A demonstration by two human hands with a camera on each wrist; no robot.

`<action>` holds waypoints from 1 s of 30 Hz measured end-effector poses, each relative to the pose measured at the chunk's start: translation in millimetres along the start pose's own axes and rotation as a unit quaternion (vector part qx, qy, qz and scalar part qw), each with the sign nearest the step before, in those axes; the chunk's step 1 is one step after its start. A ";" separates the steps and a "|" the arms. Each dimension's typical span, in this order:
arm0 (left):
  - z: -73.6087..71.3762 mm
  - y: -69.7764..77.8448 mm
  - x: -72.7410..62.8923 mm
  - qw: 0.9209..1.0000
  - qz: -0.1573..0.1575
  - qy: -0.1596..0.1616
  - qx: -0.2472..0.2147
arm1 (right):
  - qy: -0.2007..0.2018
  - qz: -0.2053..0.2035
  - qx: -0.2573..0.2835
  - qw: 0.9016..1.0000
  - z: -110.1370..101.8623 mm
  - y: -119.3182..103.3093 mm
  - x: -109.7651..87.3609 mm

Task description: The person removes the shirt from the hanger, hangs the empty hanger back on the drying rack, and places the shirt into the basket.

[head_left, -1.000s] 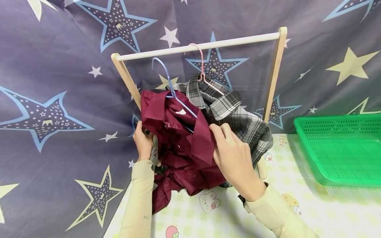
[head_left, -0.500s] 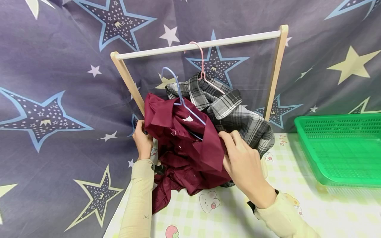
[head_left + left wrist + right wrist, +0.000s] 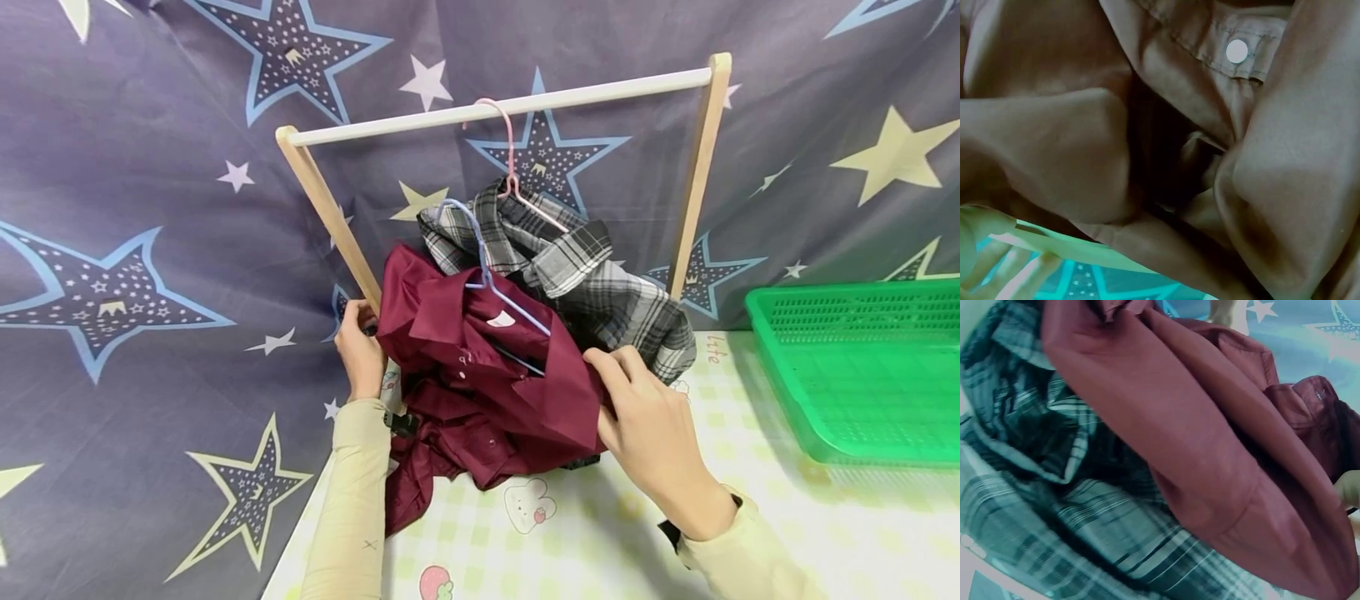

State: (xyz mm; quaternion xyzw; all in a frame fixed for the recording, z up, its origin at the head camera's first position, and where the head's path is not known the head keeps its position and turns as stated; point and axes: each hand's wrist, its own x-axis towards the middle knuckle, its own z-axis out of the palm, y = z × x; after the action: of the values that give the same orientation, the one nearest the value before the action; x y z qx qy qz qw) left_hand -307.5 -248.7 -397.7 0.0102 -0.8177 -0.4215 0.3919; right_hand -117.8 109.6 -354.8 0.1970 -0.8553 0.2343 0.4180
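Note:
A maroon shirt [image 3: 480,400] with a blue hanger [image 3: 486,271] inside its collar is held in front of the rack. The hanger's hook is off the rail and overlaps the plaid shirt [image 3: 573,262] in the head view. My right hand [image 3: 652,425] pinches the maroon shirt at its right shoulder, which fills much of the right wrist view as a fold of cloth [image 3: 1166,419]. Low on the rack's left wooden post [image 3: 330,212], my left hand [image 3: 362,354] grips the post beside the shirt's other shoulder. Its fingers [image 3: 1022,275] show past the post in the left wrist view.
The plaid shirt hangs by a pink hanger [image 3: 512,158] from the white rail [image 3: 600,93]. To the right stands a green plastic basket [image 3: 795,408] on the checked tablecloth [image 3: 600,542]. A star-patterned curtain [image 3: 150,400] covers the back and left.
My right hand has moved right and down, drawing the maroon shirt and blue hanger with it, so the hook sits lower below the rail. My left hand stays at the post.

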 end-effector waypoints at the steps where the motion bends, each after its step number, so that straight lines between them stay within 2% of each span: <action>1: 0.4 0.7 -0.2 1.000 0.001 -0.001 0.002 | -0.002 0.001 0.000 1.000 -1.1 2.3 -2.3; 14: 4.5 2.0 0.7 1.000 0.000 -0.002 -0.005 | 0.001 -0.025 0.036 0.999 -7.1 24.0 -23.1; 23: 5.2 -1.1 3.9 1.000 0.004 0.001 -0.002 | -0.047 -0.003 0.040 0.998 -10.8 35.5 -39.1; 30: 3.7 -0.1 3.7 1.000 -0.001 -0.001 -0.006 | -0.061 -0.007 0.051 0.997 -15.5 42.9 -53.1</action>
State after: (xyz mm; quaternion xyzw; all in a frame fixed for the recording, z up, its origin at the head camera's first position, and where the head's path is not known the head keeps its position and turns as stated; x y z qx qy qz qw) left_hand -312.5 -247.5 -396.6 0.0079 -0.8156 -0.4266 0.3909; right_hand -100.6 160.8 -399.4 0.2382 -0.8650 0.2618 0.3558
